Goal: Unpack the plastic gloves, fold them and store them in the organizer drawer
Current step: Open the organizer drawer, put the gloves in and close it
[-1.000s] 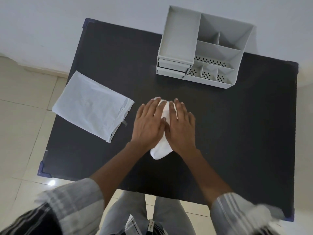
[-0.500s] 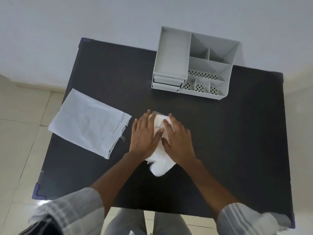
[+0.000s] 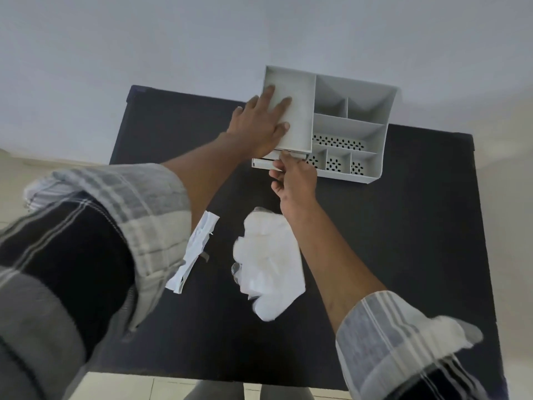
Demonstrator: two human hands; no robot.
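In the head view the left hand [image 3: 259,125] lies flat, fingers spread, on the top of the grey organizer [image 3: 354,131] at the far side of the black table [image 3: 403,241]. The right hand [image 3: 294,176] pinches the front of the drawer [image 3: 264,163] at the organizer's near left corner. The folded plastic gloves [image 3: 268,264] lie loose on the table nearer the person, touching neither hand, with the empty white packet [image 3: 196,249] just to their left.

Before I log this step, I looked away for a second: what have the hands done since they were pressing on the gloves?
Both hands let go of the folded gloves and moved up to the organizer. The left hand now lies flat on its top left tray, and the right hand grips a drawer front below. The gloves stay on the table, the empty packet to their left.
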